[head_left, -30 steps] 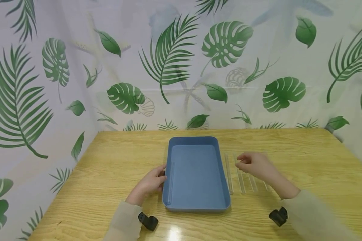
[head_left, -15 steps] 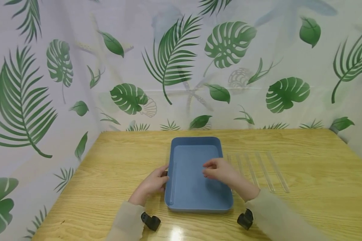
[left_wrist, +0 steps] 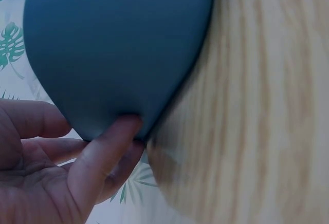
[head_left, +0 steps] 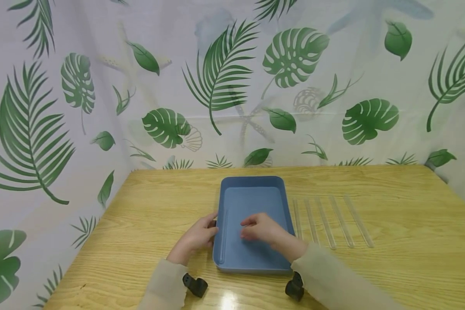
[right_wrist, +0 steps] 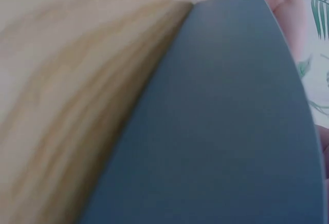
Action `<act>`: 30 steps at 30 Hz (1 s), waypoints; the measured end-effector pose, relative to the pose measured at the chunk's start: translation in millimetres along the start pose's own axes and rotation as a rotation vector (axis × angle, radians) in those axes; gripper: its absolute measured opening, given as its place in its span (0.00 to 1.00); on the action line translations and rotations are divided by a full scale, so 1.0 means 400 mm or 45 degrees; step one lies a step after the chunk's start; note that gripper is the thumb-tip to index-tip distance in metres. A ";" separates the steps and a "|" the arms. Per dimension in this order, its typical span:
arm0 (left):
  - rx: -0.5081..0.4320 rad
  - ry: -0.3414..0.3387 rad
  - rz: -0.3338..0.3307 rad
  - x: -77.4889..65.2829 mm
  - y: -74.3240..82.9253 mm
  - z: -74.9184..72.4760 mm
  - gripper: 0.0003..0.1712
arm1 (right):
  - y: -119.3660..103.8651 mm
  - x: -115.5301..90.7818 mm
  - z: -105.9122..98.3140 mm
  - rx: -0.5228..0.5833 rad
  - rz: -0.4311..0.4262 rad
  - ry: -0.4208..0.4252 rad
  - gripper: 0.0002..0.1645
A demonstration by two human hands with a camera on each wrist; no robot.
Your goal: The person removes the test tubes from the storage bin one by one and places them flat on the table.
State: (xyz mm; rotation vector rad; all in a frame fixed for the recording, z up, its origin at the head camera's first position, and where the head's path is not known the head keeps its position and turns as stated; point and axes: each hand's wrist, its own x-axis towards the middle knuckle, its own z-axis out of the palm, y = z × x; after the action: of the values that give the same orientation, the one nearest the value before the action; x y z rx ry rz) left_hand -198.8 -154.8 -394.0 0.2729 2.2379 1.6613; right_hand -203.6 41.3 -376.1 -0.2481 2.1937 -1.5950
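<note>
A blue tray (head_left: pixel 255 202) lies on the wooden table. My left hand (head_left: pixel 195 234) holds its left side, with the thumb (left_wrist: pixel 105 157) against the outer wall and fingers behind the edge in the left wrist view. Inside the tray, along the left wall, lies a clear test tube (head_left: pixel 223 237). Over the tray's middle is my right hand (head_left: pixel 261 230), fingers bent and a gap showing between index finger and thumb; I see nothing held there. In the right wrist view the tray wall (right_wrist: pixel 221 111) hides most of that hand.
To the right of the tray, several clear test tubes (head_left: pixel 341 221) lie side by side on the table (head_left: pixel 403 206). The nearest is close to the tray's right wall. A leaf-patterned curtain (head_left: pixel 236 86) stands behind the table.
My right hand has moved left from above the test tubes on the table to over the tray's middle. My left hand keeps holding the tray; the tubes look unmoved.
</note>
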 end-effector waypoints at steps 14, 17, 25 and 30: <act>-0.009 -0.004 -0.024 0.002 0.004 0.004 0.29 | -0.001 0.024 0.082 0.165 0.135 -0.001 0.20; -0.005 0.000 -0.035 0.003 0.005 0.004 0.29 | -0.005 0.026 0.088 0.183 0.146 -0.008 0.20; 0.001 -0.006 -0.021 0.003 0.005 0.004 0.29 | -0.002 0.035 0.104 0.148 0.125 0.005 0.20; 0.005 -0.006 -0.019 0.001 0.003 0.002 0.29 | 0.009 0.041 0.116 0.111 0.090 0.025 0.17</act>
State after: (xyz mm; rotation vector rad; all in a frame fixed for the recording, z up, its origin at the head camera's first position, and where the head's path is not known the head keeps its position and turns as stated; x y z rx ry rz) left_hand -198.9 -153.6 -393.0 0.2597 2.2347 1.6468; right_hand -198.1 -4.0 -395.2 -0.1281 2.1172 -1.6555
